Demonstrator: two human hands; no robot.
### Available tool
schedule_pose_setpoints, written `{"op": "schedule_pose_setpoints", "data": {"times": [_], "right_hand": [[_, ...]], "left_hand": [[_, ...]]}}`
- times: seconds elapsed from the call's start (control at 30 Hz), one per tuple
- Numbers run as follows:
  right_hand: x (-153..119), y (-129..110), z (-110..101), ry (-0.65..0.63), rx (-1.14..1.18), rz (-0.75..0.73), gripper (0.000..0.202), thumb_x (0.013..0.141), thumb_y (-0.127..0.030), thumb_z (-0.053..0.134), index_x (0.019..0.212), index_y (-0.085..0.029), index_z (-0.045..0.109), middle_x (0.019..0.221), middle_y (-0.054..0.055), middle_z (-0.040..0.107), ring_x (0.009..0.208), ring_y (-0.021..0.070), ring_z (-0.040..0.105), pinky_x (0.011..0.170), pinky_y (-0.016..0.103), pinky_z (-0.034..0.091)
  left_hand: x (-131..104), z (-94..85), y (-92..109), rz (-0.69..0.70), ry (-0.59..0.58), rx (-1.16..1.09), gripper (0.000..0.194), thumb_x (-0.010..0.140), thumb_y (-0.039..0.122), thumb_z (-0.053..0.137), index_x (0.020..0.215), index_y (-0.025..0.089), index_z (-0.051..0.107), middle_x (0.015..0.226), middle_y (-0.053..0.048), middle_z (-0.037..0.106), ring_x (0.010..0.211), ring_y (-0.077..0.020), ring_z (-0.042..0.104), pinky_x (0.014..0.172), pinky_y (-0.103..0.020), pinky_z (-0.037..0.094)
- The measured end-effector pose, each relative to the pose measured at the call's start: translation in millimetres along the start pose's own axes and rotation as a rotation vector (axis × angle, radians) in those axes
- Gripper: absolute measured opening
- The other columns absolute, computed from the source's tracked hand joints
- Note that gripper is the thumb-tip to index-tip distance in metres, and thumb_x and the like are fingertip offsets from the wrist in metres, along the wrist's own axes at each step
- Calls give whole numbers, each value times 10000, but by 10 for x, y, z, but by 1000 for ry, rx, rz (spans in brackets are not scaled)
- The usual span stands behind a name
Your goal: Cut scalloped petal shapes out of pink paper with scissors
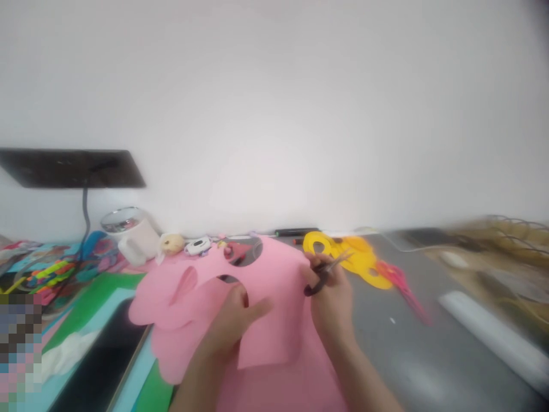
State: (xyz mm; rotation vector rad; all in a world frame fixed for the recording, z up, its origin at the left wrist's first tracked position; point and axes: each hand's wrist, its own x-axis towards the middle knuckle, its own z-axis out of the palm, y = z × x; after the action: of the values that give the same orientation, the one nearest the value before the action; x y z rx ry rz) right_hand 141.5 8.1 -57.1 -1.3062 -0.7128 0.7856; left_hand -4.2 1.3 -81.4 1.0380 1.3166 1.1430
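A pink paper sheet (pixel 278 309) with curved cut-outs is raised above the table. My left hand (pixel 235 317) grips its left part, thumb lying on the face of the sheet. At the sheet's right edge, my right hand (pixel 330 292) holds black-handled scissors (pixel 323 274), their blades pointing up and to the right, away from the paper. The right fingers also seem to touch the sheet's edge. Scalloped pink paper pieces (pixel 180 337) lie beneath and to the left. More pink paper lies under my hands.
Yellow paper cut-outs (pixel 364 260) and pink-handled scissors (pixel 403 286) lie right of my hands. A white mug (pixel 139 234) and small toys stand along the wall. A white roll (pixel 493 337) lies far right; a black slab (pixel 103 360) and coloured sheets are at left.
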Motion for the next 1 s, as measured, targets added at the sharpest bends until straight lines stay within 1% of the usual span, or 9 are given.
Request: {"op": "schedule_pose_setpoints", "data": {"times": [0.07,0.2,0.33,0.43,0.5,0.63,0.7,0.83,1.0], "right_hand": [[-1,19,6,-42,54,26,343,623,-280,745,932,-190,626,978,86,687,842,222,616,650,301,472],[-24,80,16,-156,104,165,490,567,-283,785,1018,-192,617,1001,97,695,738,194,616,568,286,462],[-59,91,27,-222,113,177,386,587,-284,781,913,-185,600,743,9,651,573,128,533,496,245,412],[-57,68,23,-121,139,98,353,609,-277,774,889,-197,575,737,-4,626,601,134,548,495,232,408],[-43,67,15,-119,105,91,367,640,-315,764,939,-196,587,778,22,656,641,162,584,513,251,434],[-49,103,10,-416,-5,74,373,686,-373,741,999,-184,664,857,71,713,763,226,643,638,330,508],[-84,101,18,-602,-42,89,344,657,-349,765,956,-192,696,845,64,714,757,226,644,644,334,516],[-160,24,34,-901,-63,130,270,651,-270,768,902,-199,697,793,27,671,720,184,608,697,327,504],[-166,-4,20,-968,-57,97,259,669,-246,744,910,-215,653,788,2,616,723,161,565,698,304,477]], "left_hand": [[-26,15,10,-60,68,96,259,591,360,804,666,185,628,671,-30,654,676,-227,616,558,-321,478],[25,-44,25,-171,323,219,372,571,519,776,617,195,598,616,-39,628,635,-239,613,519,-325,448],[61,-37,-51,-78,267,56,325,550,445,810,657,174,664,628,-56,667,678,-252,648,524,-320,484],[33,15,-132,-15,195,41,266,516,357,839,599,190,649,569,-42,649,688,-274,661,547,-346,517],[22,27,-149,35,266,55,248,554,350,819,553,206,617,527,-38,622,703,-293,665,565,-371,537],[41,-10,-52,209,620,-106,211,658,330,757,758,173,660,797,-99,703,921,-289,659,743,-393,571],[43,-13,32,202,744,-159,280,678,349,743,854,148,661,978,-134,696,1005,-292,637,825,-417,558],[-8,60,188,186,812,-132,290,678,388,743,815,152,646,993,-130,683,1076,-297,613,936,-419,507],[-79,126,296,234,839,-74,245,729,362,699,859,161,646,974,-109,695,1106,-283,602,995,-438,465]]}}
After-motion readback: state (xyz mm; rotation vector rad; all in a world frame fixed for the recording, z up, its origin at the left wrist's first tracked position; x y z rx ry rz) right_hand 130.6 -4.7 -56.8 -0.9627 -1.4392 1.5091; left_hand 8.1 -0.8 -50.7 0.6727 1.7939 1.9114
